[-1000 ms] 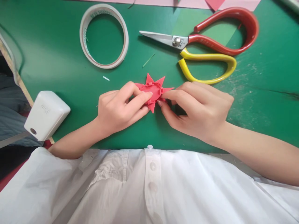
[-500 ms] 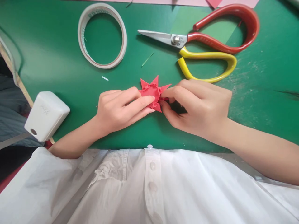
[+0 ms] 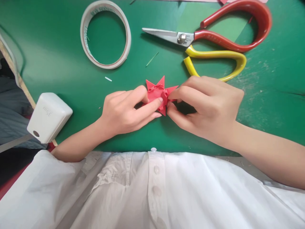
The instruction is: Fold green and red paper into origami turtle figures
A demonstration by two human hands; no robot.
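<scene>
A red paper star (image 3: pixel 156 93) with several pointed tips and small curled folds around its middle lies low over the green tabletop. My left hand (image 3: pixel 126 109) grips its left side, fingers pressed on the paper's face and lower edge. At the star's right side, my right hand (image 3: pixel 207 109) pinches a point between thumb and forefinger. The pinched paper is mostly hidden behind those fingertips. Just beyond my right hand lie scissors (image 3: pixel 182 38) with one red and one yellow handle, their blades together and aimed left.
A roll of white tape (image 3: pixel 128 41) lies flat at the back left. A white box-like device (image 3: pixel 49 116) sits by the table's left edge. Small paper scraps lie on the green table (image 3: pixel 59 57), and a light green sheet (image 3: pixel 197 19) is under the scissors.
The whole view has shifted slightly, so table items appear displaced a little. Both hands keep their hold on the red star, with the right fingers still pinching its right side.
</scene>
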